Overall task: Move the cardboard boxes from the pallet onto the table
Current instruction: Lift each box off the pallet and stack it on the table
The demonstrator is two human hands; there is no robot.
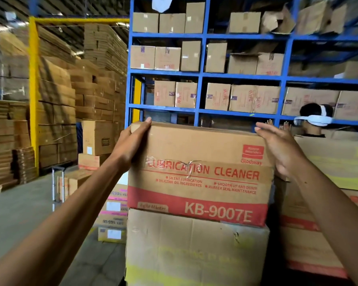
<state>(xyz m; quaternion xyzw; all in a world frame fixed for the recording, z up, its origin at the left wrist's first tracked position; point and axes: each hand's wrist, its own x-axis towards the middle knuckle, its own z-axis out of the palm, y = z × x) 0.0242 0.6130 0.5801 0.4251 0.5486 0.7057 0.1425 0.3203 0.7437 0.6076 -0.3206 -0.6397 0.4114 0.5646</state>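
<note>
A cardboard box printed "LUBRICATION CLEANER KB-9007E" (198,182) sits on top of a plainer cardboard box (194,250) straight ahead of me. My left hand (132,141) grips its upper left corner, fingers curled over the top edge. My right hand (277,149) lies flat against the upper right corner with fingers spread, touching the side. More stacked boxes (327,168) stand directly to the right. No pallet or table is visible.
Blue shelving (201,75) full of cartons rises behind the stack. Another person wearing a white headset (314,120) stands behind the right boxes. Small boxes (114,213) are piled at lower left, tall flat cardboard stacks (56,112) stand beyond a grey floor (15,213).
</note>
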